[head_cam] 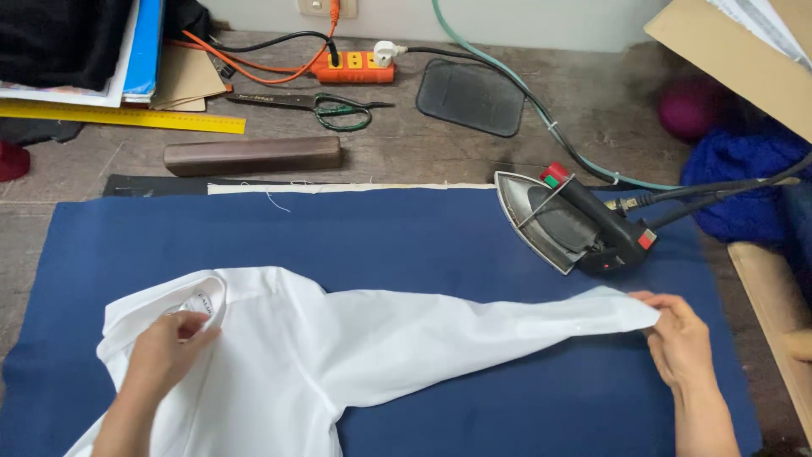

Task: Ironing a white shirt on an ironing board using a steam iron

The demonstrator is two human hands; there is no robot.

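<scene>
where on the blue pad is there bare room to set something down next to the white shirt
Bare blue ironing pad lies between the white shirt's sleeve and the cream fabric strip, left of the black steam iron. Another bare patch sits below the sleeve, between the left hand and right hand. The wooden table's back edge, around the green-handled scissors and orange power strip, is crowded.

Worn grey-brown wooden worktop point(423, 152) under soft even light, dark blue pressing cloth point(406, 237) spread across it, pale wall point(550, 17) along the far edge with a white socket plate point(315, 8), brown cardboard sheet point(727, 59) leaning at upper right, light wooden board point(774, 322) at the right edge
</scene>
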